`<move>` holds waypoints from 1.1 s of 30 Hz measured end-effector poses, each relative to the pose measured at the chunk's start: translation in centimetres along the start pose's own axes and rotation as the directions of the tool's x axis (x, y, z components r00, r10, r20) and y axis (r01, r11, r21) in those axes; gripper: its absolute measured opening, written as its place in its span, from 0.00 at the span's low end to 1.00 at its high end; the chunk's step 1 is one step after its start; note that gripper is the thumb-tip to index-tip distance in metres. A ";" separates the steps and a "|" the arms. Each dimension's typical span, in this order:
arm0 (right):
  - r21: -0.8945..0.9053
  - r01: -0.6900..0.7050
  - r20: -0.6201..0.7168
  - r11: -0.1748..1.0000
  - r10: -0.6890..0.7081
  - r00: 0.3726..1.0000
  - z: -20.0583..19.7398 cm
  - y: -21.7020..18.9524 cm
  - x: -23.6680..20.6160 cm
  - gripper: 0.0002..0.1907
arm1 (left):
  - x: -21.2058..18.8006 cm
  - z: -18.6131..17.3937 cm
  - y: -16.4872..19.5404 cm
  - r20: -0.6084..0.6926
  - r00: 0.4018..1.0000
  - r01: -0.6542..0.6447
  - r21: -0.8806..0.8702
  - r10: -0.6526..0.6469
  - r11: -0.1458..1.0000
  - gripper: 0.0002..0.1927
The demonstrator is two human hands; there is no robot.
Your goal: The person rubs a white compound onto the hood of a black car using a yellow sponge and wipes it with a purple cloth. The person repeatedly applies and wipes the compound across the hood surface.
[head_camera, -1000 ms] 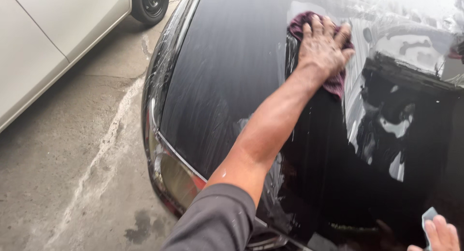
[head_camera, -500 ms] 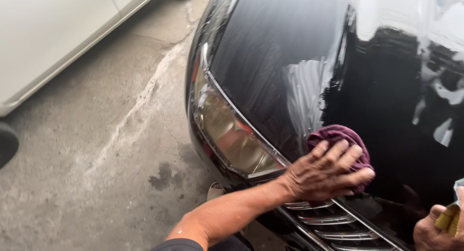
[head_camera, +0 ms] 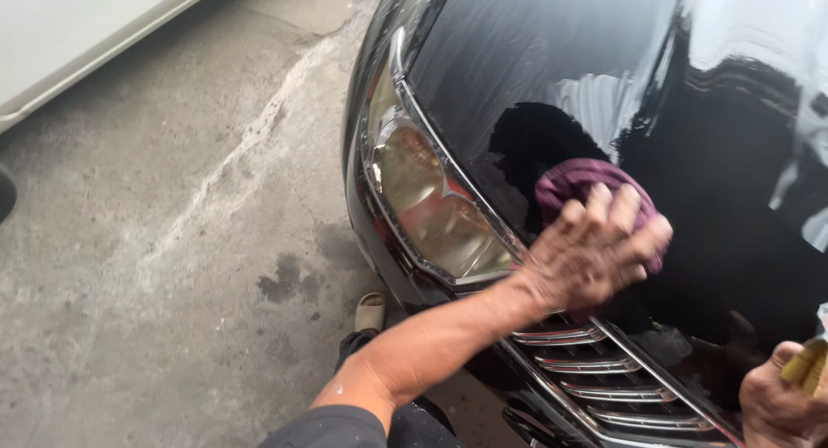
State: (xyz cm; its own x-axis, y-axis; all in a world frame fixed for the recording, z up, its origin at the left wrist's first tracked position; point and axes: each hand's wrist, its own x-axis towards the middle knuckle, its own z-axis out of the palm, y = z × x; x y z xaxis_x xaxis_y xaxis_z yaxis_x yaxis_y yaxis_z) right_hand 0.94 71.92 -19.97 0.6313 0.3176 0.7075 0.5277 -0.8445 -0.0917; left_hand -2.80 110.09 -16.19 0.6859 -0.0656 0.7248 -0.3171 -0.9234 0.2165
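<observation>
My left hand (head_camera: 591,250) presses flat on a purple cloth (head_camera: 573,179) against the front edge of a glossy black car hood (head_camera: 535,60), just right of the headlight (head_camera: 423,198). Its fingers are spread over the cloth. My right hand (head_camera: 780,405) shows only at the bottom right corner, closed around a yellow object (head_camera: 806,366) that is mostly cut off by the frame. Below my left hand runs the chrome grille (head_camera: 595,379).
A wet concrete floor (head_camera: 172,267) lies to the left of the black car. The lower side of a white car (head_camera: 78,34) crosses the top left corner. My foot in a sandal (head_camera: 371,313) stands close to the bumper.
My left hand with the cloth came down from far up the hood to its front edge, then shifted slightly up. The view swung down and left toward the headlight.
</observation>
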 end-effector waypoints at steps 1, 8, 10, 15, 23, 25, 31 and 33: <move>0.006 -0.017 0.029 1.000 0.017 0.999 -0.4 0.0 0.2 0.16 | -0.2 0.2 1.6 0.010 0.998 -0.062 -0.025 0.062 0.998 0.28; 0.044 -0.242 -0.032 0.969 0.243 0.969 -3.0 -6.3 2.3 0.16 | 6.2 6.0 1.5 0.029 0.988 -0.142 -0.187 0.150 0.972 0.26; 0.078 -0.266 -0.112 0.961 0.273 0.955 -3.4 -10.9 3.3 0.16 | 11.2 8.2 -0.1 0.136 0.987 -0.073 -0.080 0.083 0.994 0.29; 0.141 -0.092 -0.064 0.986 0.102 0.993 -1.4 -24.1 7.4 0.16 | 20.3 10.0 -3.1 0.299 0.935 -0.161 -0.115 0.188 0.980 0.39; 0.002 -0.006 0.263 1.000 0.005 0.965 8.3 -31.3 9.7 0.32 | 9.7 2.1 -24.1 -0.126 0.981 0.094 -0.366 -0.149 0.926 0.17; -0.064 -0.006 0.322 0.998 0.026 0.946 9.5 -32.0 9.2 0.35 | 8.6 1.3 -28.8 -0.132 0.975 0.145 -0.217 -0.176 0.965 0.20; -0.221 0.007 0.335 0.975 0.069 0.940 11.5 -33.4 10.4 0.36 | 7.7 1.3 -32.5 -0.060 0.983 0.161 -0.166 -0.173 0.973 0.30; -0.220 0.037 0.292 0.975 0.030 0.956 12.9 -32.7 13.1 0.35 | 7.3 1.5 -32.2 -0.051 0.981 0.174 -0.186 -0.186 0.967 0.32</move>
State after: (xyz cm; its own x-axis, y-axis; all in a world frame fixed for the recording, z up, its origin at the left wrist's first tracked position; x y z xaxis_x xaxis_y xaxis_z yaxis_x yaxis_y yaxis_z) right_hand -0.70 109.26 -16.74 0.7851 0.4046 0.4689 0.4128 -0.9063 0.0909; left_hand 13.45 138.80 -18.83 0.6988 0.1264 0.7041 -0.3097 -0.8338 0.4570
